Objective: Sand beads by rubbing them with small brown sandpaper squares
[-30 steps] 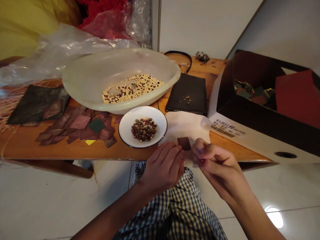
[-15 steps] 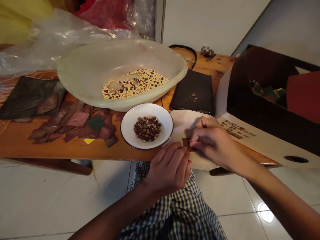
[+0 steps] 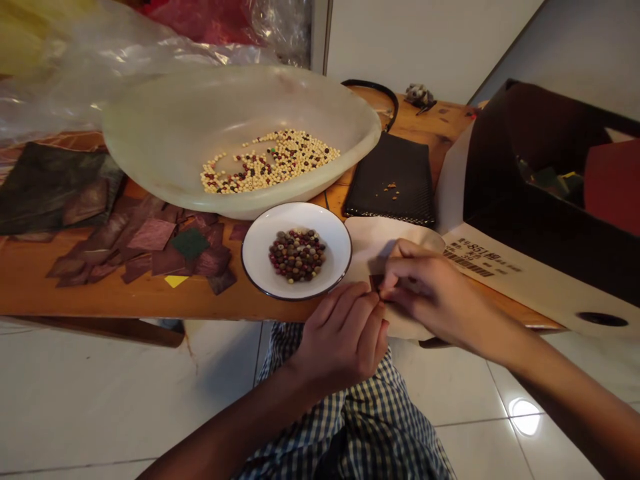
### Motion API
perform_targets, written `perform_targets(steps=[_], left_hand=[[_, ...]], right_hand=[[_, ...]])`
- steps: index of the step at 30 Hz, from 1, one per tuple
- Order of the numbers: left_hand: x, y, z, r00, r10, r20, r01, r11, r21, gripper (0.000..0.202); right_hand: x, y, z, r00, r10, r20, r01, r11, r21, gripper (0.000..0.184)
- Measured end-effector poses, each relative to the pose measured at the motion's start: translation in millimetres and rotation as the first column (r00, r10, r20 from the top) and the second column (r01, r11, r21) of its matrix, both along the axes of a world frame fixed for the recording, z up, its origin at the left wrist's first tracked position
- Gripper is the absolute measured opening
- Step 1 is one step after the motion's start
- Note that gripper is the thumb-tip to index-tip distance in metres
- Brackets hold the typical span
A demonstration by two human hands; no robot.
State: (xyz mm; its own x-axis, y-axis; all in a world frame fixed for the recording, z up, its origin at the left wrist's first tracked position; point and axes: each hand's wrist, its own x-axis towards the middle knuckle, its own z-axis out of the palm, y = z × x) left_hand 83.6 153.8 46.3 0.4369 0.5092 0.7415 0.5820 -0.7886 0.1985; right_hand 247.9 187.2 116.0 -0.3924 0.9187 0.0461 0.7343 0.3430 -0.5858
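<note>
- dark brown square piece [image 3: 375, 281]: mostly hidden, pinched at the fingertips of right hand [image 3: 433, 293], no clear long axis
- left hand [image 3: 343, 337]: fingers curled, tips just beside the piece, contact unclear
- right hand nearer; piece over cream sheet [image 3: 380, 240] on worktop [image 3: 150, 300], toward left hand

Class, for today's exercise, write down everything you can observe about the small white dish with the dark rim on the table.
The small round white dish looks like enamelled metal, with a thin dark rim and a shallow hollow. It sits flat on the wooden table, just in front of a large translucent basin and beside a white sheet. A heap of small round beads, dark red, brown and tan, lies at its centre. The left hand is close to its lower right rim.
</note>
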Motion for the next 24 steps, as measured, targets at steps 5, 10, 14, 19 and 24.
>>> perform_targets(steps=[5,10,14,19,24], left_hand=[[0,0,0.1,1.000,-0.011,0.005,0.011,1.000,-0.005,0.018],[0,-1,-0.2,1.000,-0.005,0.005,0.005,1.000,-0.006,0.019],[0,-1,-0.1,1.000,0.001,-0.008,-0.001,1.000,-0.007,0.018],[-1,-1,0.2,1.000,-0.006,-0.002,0.006,1.000,-0.008,0.020],[-1,-1,-0.9,1.000,0.000,-0.005,0.000,1.000,0.000,0.019]], right_hand=[[1,1,2.0,0.998,-0.053,0.019,0.053,0.999,0.002,0.018],[3,-4,4.4,0.997,-0.036,0.071,0.036,0.999,0.005,0.017],[4,-12,-0.2,0.999,-0.039,0.032,0.037,0.998,0.054,0.013],[4,-20,-5.9,0.999,-0.041,-0.010,0.042,0.994,0.099,0.015],[2,-24,-0.6,0.985,-0.140,-0.104,0.149,0.985,0.084,0.010]])
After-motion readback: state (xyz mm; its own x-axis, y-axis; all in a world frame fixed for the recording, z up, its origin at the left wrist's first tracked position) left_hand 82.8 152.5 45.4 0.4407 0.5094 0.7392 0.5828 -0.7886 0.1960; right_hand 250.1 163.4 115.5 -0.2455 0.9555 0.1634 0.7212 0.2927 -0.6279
